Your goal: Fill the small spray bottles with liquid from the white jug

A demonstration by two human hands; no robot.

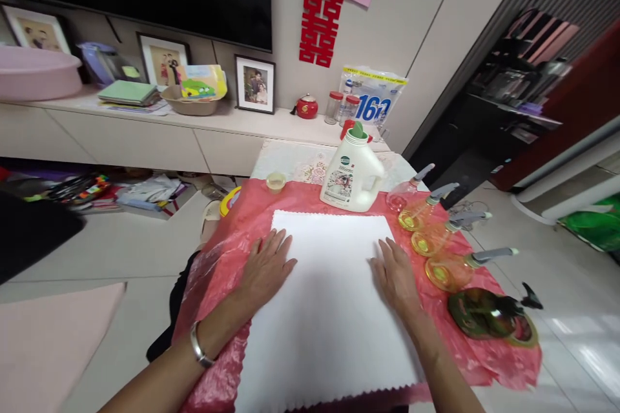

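A large white sheet (329,310) with scalloped edges lies flat on a red plastic cover (217,264). My left hand (266,268) rests on its left edge, fingers stretched out, a silver bangle on the wrist. Palm down on the right edge is my right hand (394,274), its fingers also extended. Neither hand grips anything. Beyond the far edge of the sheet stands a white detergent jug (351,174) with a green spout. A small cup (276,182) sits at the far left of the cover.
Several bottles with grey nozzles, including a yellow one (448,271), line the right side. Near them lies a dark pump bottle (484,313), beside a tape roll (526,329). Behind the table, a long cabinet (145,132) carries picture frames, a basket (188,102) and jars.
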